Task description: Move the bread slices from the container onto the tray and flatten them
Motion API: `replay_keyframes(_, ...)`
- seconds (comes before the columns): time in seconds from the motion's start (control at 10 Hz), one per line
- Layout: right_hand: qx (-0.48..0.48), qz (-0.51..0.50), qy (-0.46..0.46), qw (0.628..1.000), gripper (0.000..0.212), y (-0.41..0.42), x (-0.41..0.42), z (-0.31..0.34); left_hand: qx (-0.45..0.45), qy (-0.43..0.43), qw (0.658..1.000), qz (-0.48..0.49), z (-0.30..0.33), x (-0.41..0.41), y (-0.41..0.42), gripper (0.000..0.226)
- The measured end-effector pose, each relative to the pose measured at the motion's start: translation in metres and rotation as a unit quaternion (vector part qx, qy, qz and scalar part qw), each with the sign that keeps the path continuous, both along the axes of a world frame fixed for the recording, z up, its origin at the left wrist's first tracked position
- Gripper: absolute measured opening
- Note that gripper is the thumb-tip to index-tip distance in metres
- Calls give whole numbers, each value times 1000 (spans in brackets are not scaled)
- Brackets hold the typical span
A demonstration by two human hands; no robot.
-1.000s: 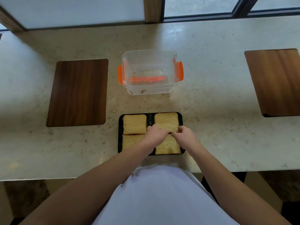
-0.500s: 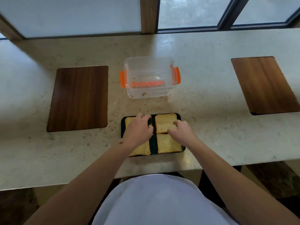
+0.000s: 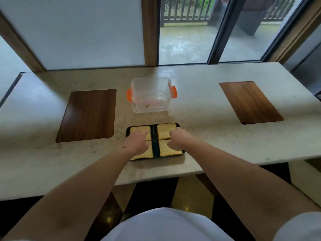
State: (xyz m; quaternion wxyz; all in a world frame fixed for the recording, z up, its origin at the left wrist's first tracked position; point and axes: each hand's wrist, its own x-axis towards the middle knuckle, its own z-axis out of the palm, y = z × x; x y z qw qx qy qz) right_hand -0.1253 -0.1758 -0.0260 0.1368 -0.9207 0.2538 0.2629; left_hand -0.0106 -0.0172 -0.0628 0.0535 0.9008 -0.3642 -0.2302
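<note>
A black tray lies near the counter's front edge with several bread slices laid flat in two columns. My left hand rests on the left column with its fingers curled into a fist, covering the seam between the far left slice and the near left slice. My right hand is also curled, knuckles down, over the seam between the far right slice and the near right slice. Behind the tray stands the clear container with orange clips, holding only crumbs.
Two dark wooden boards are set into the pale stone counter, the left board and the right board. Windows and a wooden post rise behind the counter. The counter's front edge runs just below the tray.
My left hand went from the tray's middle to the left slices and curled into a fist. My right hand stayed on the right slices. The view pulled back and tilted up.
</note>
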Motion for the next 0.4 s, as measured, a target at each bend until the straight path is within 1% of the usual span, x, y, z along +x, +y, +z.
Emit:
replay_keyframes(0.1,24,1,-23,999,44,19,-29,7,8,-19,999,45,-4,-35,18,58)
replay_keyframes(0.2,54,-39,-78,995,45,28,-60,12,33,-11,997,63,-8,-76,37,60)
replay_keyframes(0.3,47,-56,-111,991,49,40,-93,18,38,-16,996,77,5,-123,50,59)
replay_keyframes(0.4,32,-34,-60,997,53,57,-125,21,39,-24,999,4,20,-165,61,62)
